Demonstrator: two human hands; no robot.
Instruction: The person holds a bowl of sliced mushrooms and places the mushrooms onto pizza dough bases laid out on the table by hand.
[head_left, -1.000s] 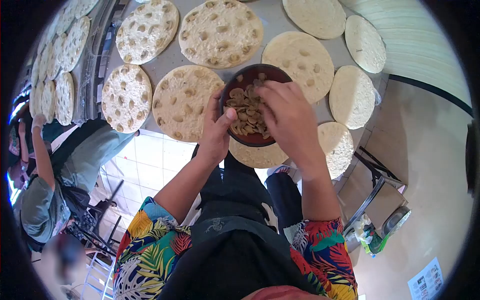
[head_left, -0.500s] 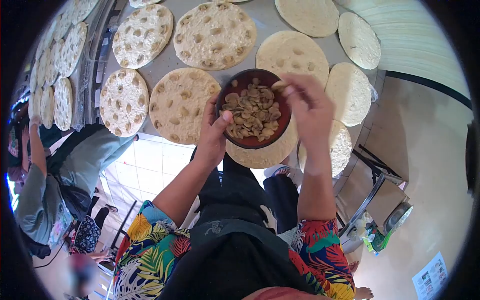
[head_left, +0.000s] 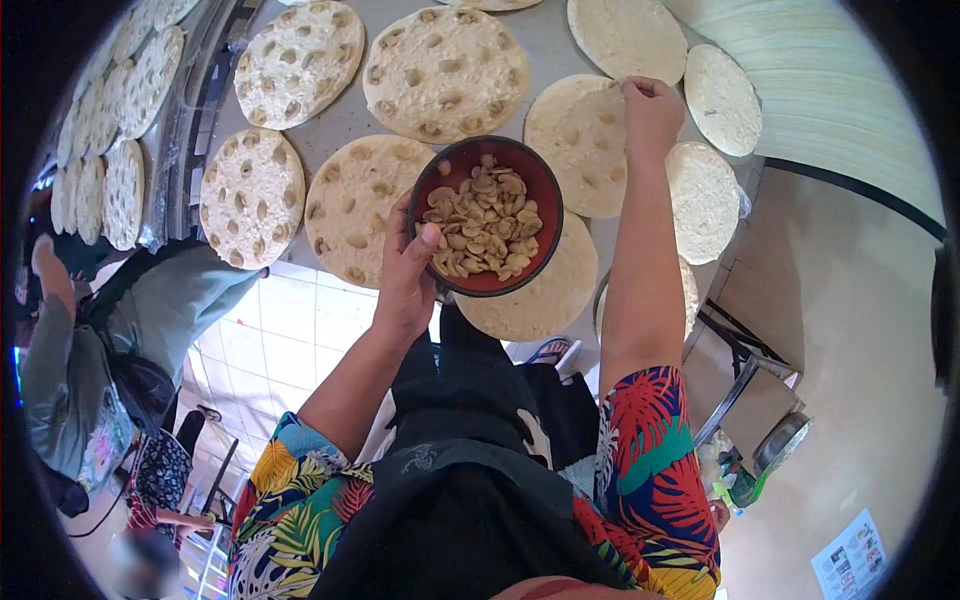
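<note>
My left hand [head_left: 405,270] grips the near-left side of a round bowl [head_left: 553,225], dark outside and red inside, with the thumb over its rim. Sliced mushrooms [head_left: 487,225] fill much of the bowl. My right hand [head_left: 652,115] reaches over the far right edge of a round dough base [head_left: 560,115], its fingertips pinched on a mushroom slice that they mostly cover. Several slices lie on that base. Partly under the bowl is a plain dough base [head_left: 530,305]. To its left, another base [head_left: 350,200] carries spread-out mushroom slices.
More topped bases [head_left: 445,70] lie on the grey table [head_left: 335,120]. Bases without visible mushrooms [head_left: 702,200] line its right side. At far left, a person [head_left: 165,320] stands by another table of bases. A chair-like frame [head_left: 755,410] stands right.
My right hand has moved from beside the bowl, where it held a mushroom slice, out to the far edge of the dough base. The bowl has shifted slightly left.
</note>
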